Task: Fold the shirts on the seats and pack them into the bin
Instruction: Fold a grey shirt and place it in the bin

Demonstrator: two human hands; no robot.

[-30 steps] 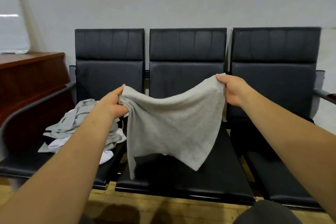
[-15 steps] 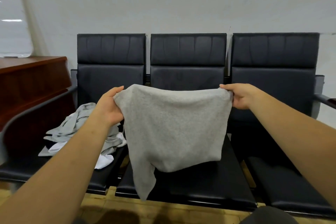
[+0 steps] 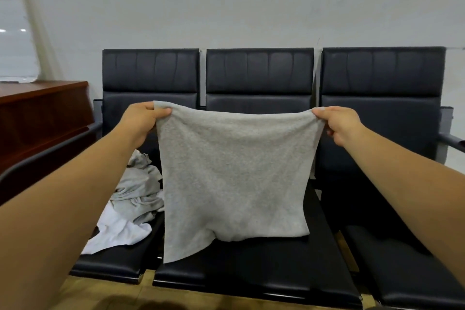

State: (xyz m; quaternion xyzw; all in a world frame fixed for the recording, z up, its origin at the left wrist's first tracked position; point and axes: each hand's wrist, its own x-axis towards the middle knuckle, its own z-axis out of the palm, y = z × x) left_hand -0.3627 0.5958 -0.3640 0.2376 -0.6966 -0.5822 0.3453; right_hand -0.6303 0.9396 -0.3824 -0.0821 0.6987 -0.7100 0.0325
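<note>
A light grey shirt [image 3: 234, 173] hangs stretched between my hands above the middle seat [image 3: 251, 267], its lower edge resting on the cushion. My left hand [image 3: 143, 121] pinches its upper left corner. My right hand [image 3: 337, 123] pinches the upper right corner. On the left seat [image 3: 108, 264] lies a crumpled pile of grey and white shirts [image 3: 130, 204]. No bin is in view.
Three black padded seats stand in a row against a pale wall; the right seat [image 3: 407, 267] holds nothing. A brown wooden counter [image 3: 42, 118] stands to the left, beside the metal armrest [image 3: 50, 153]. Wooden floor shows below the seats.
My hands have moved apart and lifted, pulling the sagging grey shirt taut into a flat hanging panel. The view has tilted down a little.
</note>
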